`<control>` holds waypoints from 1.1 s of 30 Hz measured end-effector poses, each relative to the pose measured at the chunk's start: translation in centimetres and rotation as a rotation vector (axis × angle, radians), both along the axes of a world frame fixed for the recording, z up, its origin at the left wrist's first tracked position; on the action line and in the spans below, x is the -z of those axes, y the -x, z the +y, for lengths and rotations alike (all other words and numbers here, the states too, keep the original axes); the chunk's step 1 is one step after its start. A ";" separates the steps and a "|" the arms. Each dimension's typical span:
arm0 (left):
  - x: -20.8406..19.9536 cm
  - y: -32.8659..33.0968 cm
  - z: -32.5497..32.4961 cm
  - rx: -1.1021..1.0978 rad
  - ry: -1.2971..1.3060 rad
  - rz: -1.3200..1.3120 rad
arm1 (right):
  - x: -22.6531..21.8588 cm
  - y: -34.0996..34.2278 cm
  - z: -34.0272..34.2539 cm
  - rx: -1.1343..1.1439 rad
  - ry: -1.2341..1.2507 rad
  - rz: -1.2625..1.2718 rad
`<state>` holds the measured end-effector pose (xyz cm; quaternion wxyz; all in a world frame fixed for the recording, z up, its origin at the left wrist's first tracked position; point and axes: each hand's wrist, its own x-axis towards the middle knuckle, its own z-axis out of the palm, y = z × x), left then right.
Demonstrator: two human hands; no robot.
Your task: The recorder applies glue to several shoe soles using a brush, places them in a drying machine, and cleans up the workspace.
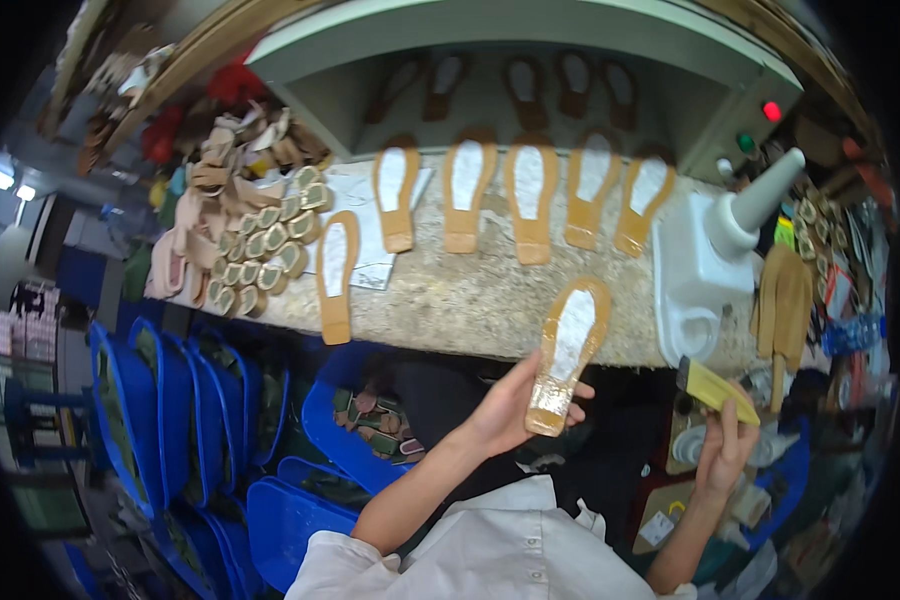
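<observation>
My left hand (508,402) grips a tan shoe insole (576,325) by its heel end, in front of the bench edge. A white patch covers the insole's middle, and its heel end looks wet and shiny. To the right, my right hand (727,445) is closed on a yellow-handled brush (718,391) whose dark bristles point up and left. The brush is apart from the insole. Beyond my hands, several similar insoles (530,185) lie in a row on the worn bench (450,300). Another insole (336,275) lies at the left, its end at the front edge.
Behind the row stands a grey box-shaped machine (530,25) with a dark opening. A white container (685,260) with a grey cone top stands at the right. Heel pieces (260,245) and straps (210,180) crowd the left, with blue bins (135,420) below.
</observation>
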<state>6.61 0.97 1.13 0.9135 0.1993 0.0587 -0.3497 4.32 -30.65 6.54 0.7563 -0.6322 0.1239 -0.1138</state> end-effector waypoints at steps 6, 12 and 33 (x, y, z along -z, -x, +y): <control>-2.5 2.4 0.7 -0.026 -0.361 -0.017 | 0.8 0.3 -0.3 -0.034 -0.066 0.033; -5.0 1.6 7.3 -0.296 -0.630 -0.273 | 0.4 0.4 -0.7 -0.021 -0.073 0.029; -2.6 -19.8 21.0 -0.843 -1.034 -0.491 | -1.5 0.7 1.6 -0.020 -0.056 0.055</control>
